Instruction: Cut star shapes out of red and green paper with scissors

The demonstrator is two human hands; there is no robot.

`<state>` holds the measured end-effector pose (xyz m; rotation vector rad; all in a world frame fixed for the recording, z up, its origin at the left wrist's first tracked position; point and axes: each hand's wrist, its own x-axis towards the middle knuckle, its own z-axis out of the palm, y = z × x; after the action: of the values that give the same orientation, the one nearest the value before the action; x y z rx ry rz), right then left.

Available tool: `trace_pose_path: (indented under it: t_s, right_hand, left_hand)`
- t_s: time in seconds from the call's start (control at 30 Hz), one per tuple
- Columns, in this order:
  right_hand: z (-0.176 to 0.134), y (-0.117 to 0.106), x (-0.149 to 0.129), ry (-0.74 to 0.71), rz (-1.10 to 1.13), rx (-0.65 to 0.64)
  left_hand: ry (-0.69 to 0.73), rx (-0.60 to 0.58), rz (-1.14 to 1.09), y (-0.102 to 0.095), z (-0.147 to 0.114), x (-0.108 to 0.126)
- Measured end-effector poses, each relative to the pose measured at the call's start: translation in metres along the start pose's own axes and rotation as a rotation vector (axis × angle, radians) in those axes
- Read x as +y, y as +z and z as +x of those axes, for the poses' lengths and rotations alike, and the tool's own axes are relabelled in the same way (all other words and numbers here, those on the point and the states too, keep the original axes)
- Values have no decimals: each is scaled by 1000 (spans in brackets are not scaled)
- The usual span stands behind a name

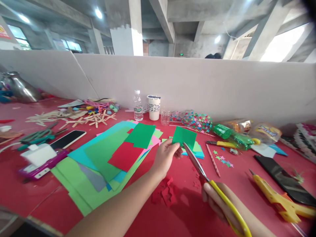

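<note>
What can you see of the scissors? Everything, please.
The scissors have long, silvery, metal-looking blades and a yellow, plastic-looking handle, partly hidden by the right hand gripping it. They slant away from the person, tip up and to the left in the picture, above the red table. The blades look close together. Their tip overlaps the lower part of the green paper held in the left hand; whether it touches or cuts the paper is unclear.

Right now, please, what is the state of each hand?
Left hand: closed, holding a green paper piece.
Right hand: closed, holding the yellow-handled scissors.
</note>
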<state>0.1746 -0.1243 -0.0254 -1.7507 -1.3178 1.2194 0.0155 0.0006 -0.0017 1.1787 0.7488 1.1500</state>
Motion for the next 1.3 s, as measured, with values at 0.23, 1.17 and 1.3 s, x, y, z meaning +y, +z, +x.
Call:
trace_pose_path:
  t_s: [0.23,1.17,1.3]
  right_hand:
    - [0,-5,0,-10,-7,-71]
    - [1,-5,-4,-3,35,-102]
    - [-2,-2,-8,-3,44,-52]
  left_hand:
    - [47,-158,213,-16,10,12]
    - [-31,-334,248,-32,20,13]
    - [-65,-328,102,-25,16,5]
